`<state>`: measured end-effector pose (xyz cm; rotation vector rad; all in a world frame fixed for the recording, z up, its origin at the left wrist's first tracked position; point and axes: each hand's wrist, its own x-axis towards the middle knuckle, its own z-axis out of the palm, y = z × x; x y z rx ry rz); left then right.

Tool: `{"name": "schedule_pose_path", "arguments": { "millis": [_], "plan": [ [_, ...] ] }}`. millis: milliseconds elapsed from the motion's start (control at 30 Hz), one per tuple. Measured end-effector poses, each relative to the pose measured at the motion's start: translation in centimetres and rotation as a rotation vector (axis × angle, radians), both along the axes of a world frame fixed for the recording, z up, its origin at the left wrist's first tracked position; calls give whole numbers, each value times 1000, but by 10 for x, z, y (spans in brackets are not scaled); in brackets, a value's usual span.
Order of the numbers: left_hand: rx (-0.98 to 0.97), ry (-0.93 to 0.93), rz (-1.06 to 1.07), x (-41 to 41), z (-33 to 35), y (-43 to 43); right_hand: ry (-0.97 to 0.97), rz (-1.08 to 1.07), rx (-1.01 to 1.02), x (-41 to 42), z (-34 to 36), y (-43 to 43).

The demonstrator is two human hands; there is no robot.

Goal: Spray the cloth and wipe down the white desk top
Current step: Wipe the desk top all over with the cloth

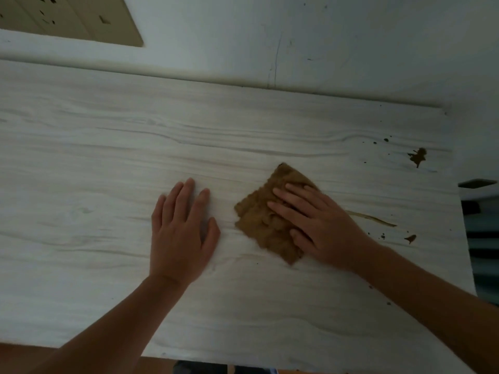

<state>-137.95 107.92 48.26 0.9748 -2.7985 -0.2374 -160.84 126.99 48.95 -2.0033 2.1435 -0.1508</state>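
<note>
A brown folded cloth (259,217) lies flat on the white wood-grain desk top (108,147), right of centre. My right hand (321,225) presses down on the cloth with fingers spread, covering its right half. My left hand (181,228) rests palm down on the bare desk just left of the cloth, fingers apart, holding nothing. Brown stains mark the desk to the right: a splat (418,156) near the far right edge, a long streak (374,218) beside my right wrist, and small spots (410,238) near it. No spray bottle is in view.
The desk's far edge meets a white wall (297,36) with a beige socket panel (73,17) at upper left. The desk's right edge (463,217) drops off to dark objects beyond. The near edge (216,360) runs along the bottom.
</note>
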Motion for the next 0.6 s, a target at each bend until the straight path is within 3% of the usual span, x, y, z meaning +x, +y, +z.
{"name": "schedule_pose_path", "arguments": {
  "millis": [67,200,333,433,600],
  "plan": [
    [-15,10,-3,-1,0,0,38,-87,2,-38,2,-10],
    [-27,14,6,-1,-1,1,35,-465,-32,-96,7,-49],
    [-30,9,6,-1,0,1,-3,-729,-78,-72,6,-77],
    [-27,7,7,-2,2,2,-32,-641,-83,-28,7,-65],
    [-33,-4,3,-2,2,1,-60,-279,-44,30,3,12]
  ]
}}
